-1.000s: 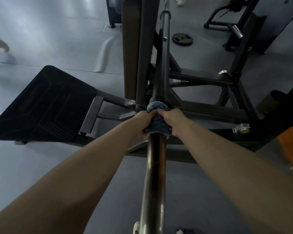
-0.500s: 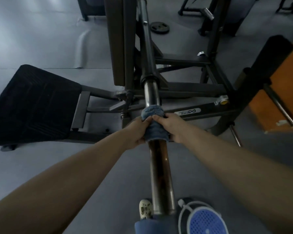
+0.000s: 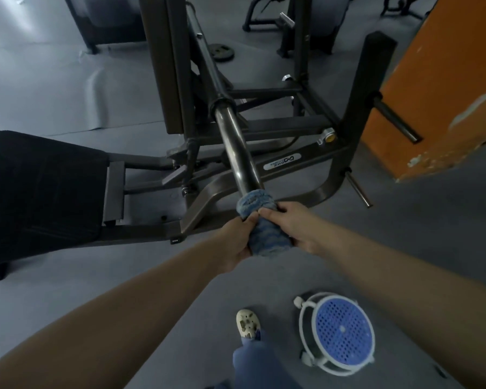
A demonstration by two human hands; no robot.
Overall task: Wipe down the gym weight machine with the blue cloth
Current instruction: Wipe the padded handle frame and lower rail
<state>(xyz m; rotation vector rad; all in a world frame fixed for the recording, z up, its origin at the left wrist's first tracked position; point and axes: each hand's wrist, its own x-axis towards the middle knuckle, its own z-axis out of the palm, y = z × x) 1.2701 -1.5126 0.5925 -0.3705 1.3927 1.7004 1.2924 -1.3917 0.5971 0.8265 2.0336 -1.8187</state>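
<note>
The blue cloth is wrapped around the near end of the weight machine's steel bar. My left hand grips the cloth from the left and my right hand grips it from the right, thumbs meeting on top. The cloth hides the bar's tip. The dark machine frame stands behind, and its black padded plate lies at the left.
An orange panel with a protruding peg stands at the right. A blue and white round strainer-like basket sits on the grey floor by my foot. A weight plate lies on the floor farther back.
Both hands have slid the cloth along the bar toward me, from near the collar to the bar's near end, leaving a long stretch of bare steel behind. The camera tilted down.
</note>
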